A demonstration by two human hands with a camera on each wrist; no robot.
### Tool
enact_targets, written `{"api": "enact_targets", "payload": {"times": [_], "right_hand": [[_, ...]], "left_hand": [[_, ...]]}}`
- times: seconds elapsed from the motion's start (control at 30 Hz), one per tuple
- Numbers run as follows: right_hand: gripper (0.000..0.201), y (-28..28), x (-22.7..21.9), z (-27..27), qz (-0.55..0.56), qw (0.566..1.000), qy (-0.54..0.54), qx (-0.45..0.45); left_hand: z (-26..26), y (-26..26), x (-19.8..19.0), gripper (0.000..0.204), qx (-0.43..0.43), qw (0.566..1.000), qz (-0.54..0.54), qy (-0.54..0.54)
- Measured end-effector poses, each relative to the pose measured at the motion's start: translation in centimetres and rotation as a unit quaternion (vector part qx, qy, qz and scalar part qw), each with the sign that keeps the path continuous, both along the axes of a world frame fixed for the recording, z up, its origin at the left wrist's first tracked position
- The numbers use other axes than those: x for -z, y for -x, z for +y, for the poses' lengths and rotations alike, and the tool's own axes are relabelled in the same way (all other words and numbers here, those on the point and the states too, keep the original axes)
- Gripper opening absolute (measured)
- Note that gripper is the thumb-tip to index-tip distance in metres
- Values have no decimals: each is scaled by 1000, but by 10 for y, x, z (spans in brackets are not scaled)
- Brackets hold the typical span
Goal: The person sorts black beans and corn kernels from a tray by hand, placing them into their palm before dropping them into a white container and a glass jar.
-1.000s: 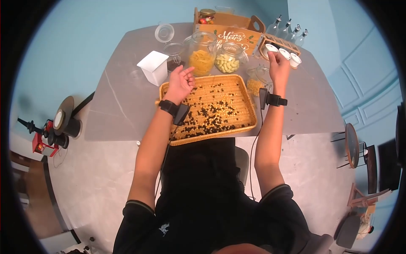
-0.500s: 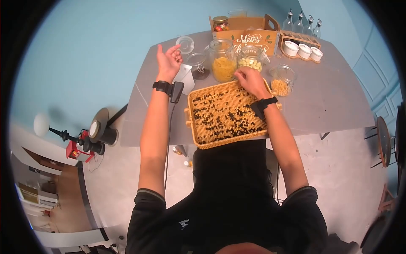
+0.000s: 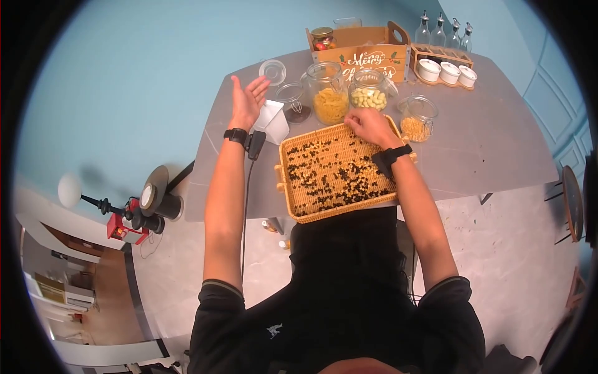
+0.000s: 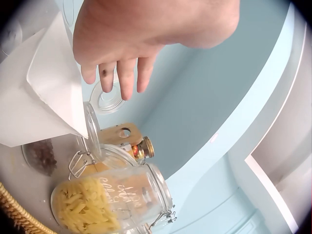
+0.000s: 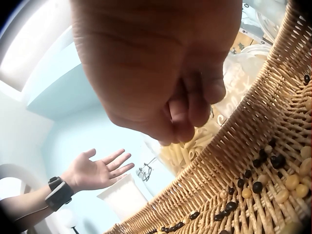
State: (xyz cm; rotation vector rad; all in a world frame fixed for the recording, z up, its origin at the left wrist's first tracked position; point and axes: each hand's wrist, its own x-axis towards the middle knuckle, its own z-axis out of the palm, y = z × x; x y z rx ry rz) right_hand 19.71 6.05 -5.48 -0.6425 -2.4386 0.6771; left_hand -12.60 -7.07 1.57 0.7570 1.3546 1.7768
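Observation:
A woven basket tray at the table's front edge has black and yellowish beans scattered over it. Above its far right part is my right hand, fingers curled in close to the far rim. Nothing shows between those fingers in the right wrist view; the thumb is hidden. My left hand is raised, palm up with fingers spread, beside a white tapered container. The left wrist view shows that white container near the hand and a small dark spot on one finger.
Behind the tray stand a jar of penne pasta, a jar of pale curved pieces and a jar with dark contents. A jar of yellow bits is at right. Farther back are a wooden crate, white ramekins and glass bottles.
My right hand has left the white ramekins and come down left over the tray. The left hand has moved away from the tray, beyond the white container. The head view has shifted.

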Motion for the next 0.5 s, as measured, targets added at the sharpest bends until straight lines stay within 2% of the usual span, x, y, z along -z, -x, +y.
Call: {"api": "enact_targets", "payload": {"times": [0.03,0.13,0.23,0.33,0.43,0.5], "right_hand": [[18,-1,-2,-1,-36,999,0,-2],[18,0,15,9,-37,998,3,-44],[17,-4,34,21,-117,986,78,-94],[17,8,51,31,-114,986,112,-52],[18,10,52,29,-132,989,63,-12],[19,9,53,25,-119,992,49,5]], "left_hand": [[0,-1,-1,101,5,1000,-6,-11],[-1,2,3,100,-4,999,-9,-38],[-4,-11,7,96,-46,996,17,-72],[-7,-39,11,87,-80,988,33,-130],[-7,-84,23,73,-117,978,29,-170],[-6,-114,35,68,-112,977,22,-180]]}}
